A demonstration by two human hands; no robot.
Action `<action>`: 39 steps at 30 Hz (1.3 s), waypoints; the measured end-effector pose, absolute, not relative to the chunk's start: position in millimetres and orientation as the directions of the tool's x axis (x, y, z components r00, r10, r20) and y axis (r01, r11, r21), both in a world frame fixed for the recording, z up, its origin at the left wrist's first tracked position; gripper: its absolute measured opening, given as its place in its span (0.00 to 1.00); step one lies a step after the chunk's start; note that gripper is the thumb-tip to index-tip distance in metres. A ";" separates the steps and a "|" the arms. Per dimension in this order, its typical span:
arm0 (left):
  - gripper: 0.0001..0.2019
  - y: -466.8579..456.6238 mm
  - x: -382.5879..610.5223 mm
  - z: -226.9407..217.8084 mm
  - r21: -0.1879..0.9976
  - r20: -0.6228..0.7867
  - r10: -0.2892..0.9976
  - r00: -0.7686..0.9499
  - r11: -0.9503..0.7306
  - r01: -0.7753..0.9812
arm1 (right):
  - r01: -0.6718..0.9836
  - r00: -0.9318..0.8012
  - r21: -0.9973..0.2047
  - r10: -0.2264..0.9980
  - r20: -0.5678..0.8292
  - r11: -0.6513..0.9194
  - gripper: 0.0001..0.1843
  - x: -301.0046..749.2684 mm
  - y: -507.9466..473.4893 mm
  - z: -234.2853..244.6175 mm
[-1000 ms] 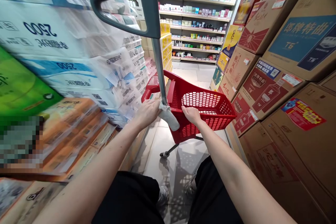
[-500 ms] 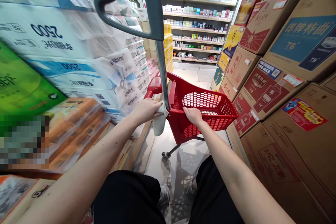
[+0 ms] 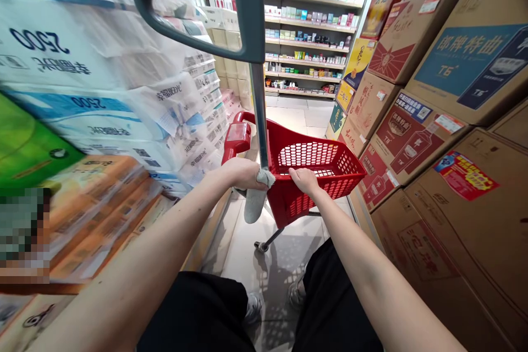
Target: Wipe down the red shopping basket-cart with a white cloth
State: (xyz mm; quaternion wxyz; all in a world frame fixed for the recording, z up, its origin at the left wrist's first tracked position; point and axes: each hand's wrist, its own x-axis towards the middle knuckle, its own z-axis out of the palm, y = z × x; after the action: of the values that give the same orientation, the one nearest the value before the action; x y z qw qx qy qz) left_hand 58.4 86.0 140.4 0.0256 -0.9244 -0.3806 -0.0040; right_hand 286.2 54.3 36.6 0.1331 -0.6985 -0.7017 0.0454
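Observation:
A red shopping cart (image 3: 289, 198) with a perforated basket stands in front of me. Its grey metal post (image 3: 259, 110) rises to a large dark grey handle (image 3: 251, 16) near the camera. My left hand (image 3: 248, 174) is closed on a greyish-white cloth (image 3: 256, 203) at the basket's near left corner, by the foot of the post. Part of the cloth hangs below the fingers. My right hand (image 3: 304, 180) grips the basket's near rim, fingers curled over it. The basket's visible inside holds nothing I can make out.
Stacked wrapped paper packs (image 3: 136, 115) line the left side, with orange packs (image 3: 99, 203) lower down. Cardboard cartons (image 3: 449, 66) rise on the right. Shelves of small goods (image 3: 309, 38) stand at the aisle's end. A cart wheel (image 3: 260, 246) rests on the tiled floor.
My left hand and the cloth have shifted slightly right, up against the post and basket corner. The right hand stays on the rim. The surroundings have slid a little left in view.

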 end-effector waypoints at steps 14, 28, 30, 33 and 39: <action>0.20 54.5 44.0 118.0 -0.256 0.303 0.652 0.695 -0.646 0.719 | 0.959 0.046 -0.283 0.992 0.121 -0.010 0.35 284.3 59.3 35.2; 0.13 67.4 -32.4 108.8 -0.280 0.408 0.434 0.803 -0.778 0.563 | 0.969 0.021 -0.245 0.986 0.163 0.020 0.35 270.3 59.9 34.4; 0.10 69.3 -22.9 108.1 -0.260 0.418 0.470 0.777 -0.758 0.598 | 0.968 0.024 -0.252 0.989 0.148 0.014 0.35 267.9 60.8 34.8; 0.13 72.0 -7.8 114.2 -0.213 0.378 0.543 0.750 -0.737 0.641 | 0.962 0.027 -0.272 0.991 0.128 0.009 0.35 265.1 61.0 35.4; 0.26 72.6 14.9 141.0 -0.267 0.110 0.696 0.709 -0.667 0.696 | 0.902 -0.008 -0.424 0.987 0.160 0.076 0.35 257.6 51.9 45.0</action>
State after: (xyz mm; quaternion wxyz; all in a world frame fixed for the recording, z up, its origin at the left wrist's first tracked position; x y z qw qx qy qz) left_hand 14.9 72.6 141.0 0.1461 -0.9129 -0.3811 0.0005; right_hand 257.6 51.9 45.0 0.2103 -0.6722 -0.7027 0.1006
